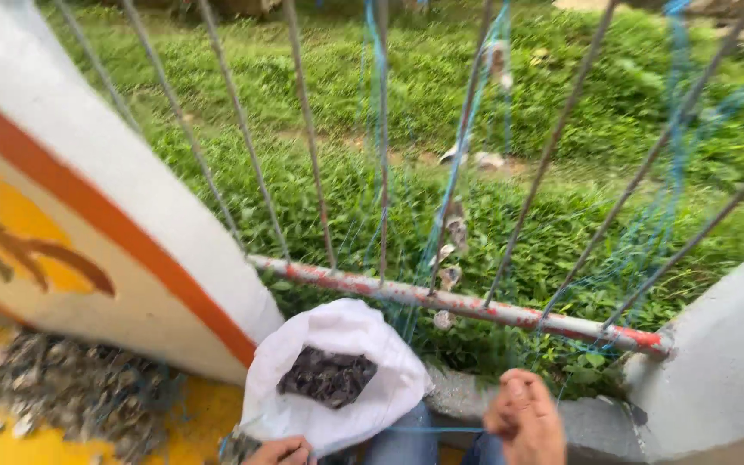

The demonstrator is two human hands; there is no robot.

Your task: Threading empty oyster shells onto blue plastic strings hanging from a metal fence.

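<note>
Right hand (524, 419) pinches thin blue line (432, 430), bottom centre (light, slippery, tangles easily); left hand (279, 450) grips soft white sack (337, 379) w/ dark shells.

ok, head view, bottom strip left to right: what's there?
Pile of dark shells on the yellow floor → left hand → white sack of dark shells → right hand pinching blue line → grey wall.
</note>
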